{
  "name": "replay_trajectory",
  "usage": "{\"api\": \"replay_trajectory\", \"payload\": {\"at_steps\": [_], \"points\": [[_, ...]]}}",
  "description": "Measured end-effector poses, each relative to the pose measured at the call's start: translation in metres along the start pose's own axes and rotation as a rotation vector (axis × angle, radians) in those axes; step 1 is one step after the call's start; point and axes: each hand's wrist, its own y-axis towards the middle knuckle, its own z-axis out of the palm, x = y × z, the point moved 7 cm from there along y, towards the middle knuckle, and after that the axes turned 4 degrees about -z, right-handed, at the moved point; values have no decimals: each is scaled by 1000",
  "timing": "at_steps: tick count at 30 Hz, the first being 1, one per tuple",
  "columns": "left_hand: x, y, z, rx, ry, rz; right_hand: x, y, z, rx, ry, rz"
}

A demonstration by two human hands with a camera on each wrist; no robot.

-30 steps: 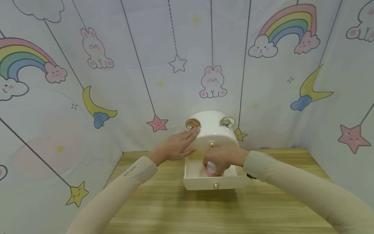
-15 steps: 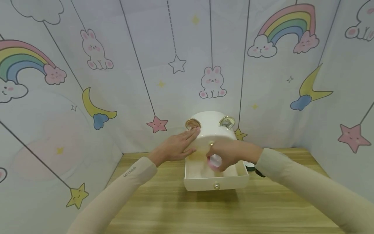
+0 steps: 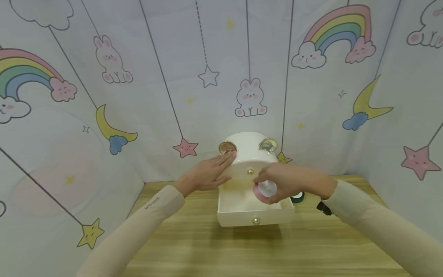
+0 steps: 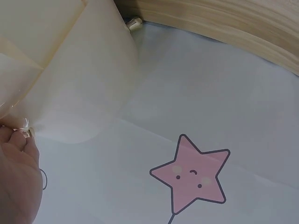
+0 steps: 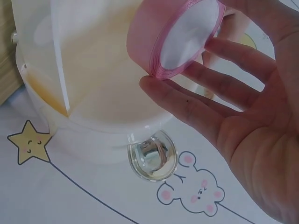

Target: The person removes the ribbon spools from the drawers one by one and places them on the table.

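My right hand (image 3: 292,181) holds a roll of pink ribbon (image 5: 152,39) by its edge, between thumb and fingers, above the pulled-out drawer (image 3: 238,218). The drawer belongs to a glossy white storage box (image 3: 247,143) with two gold ear shapes on top and gold knobs. My left hand (image 3: 205,175) rests with straight fingers on the box's top left, its fingertips against the left gold ear (image 3: 227,147). In the left wrist view, only part of that hand shows at the left edge.
A dark green round item with a white top (image 3: 298,197) sits on the wooden table (image 3: 194,246) just right of the drawer. Fabric walls (image 3: 155,115) printed with stars, rabbits and rainbows stand behind and at both sides.
My right hand has raised the pink ribbon roll from inside the drawer and shifted it to the right. The left hand stays on the box.
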Motion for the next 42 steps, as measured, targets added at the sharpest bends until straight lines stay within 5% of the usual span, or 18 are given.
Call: {"api": "replay_trajectory", "payload": {"at_steps": [12, 27, 42], "points": [[0, -1, -1, 8, 16, 14, -6, -31, -12, -62, -19, 90], [1, -1, 0, 26, -1, 6, -42, -79, -18, -150, -61, 268], [1, -3, 0, 17, -6, 1, -107, -120, 14, -115, 5, 466]]}}
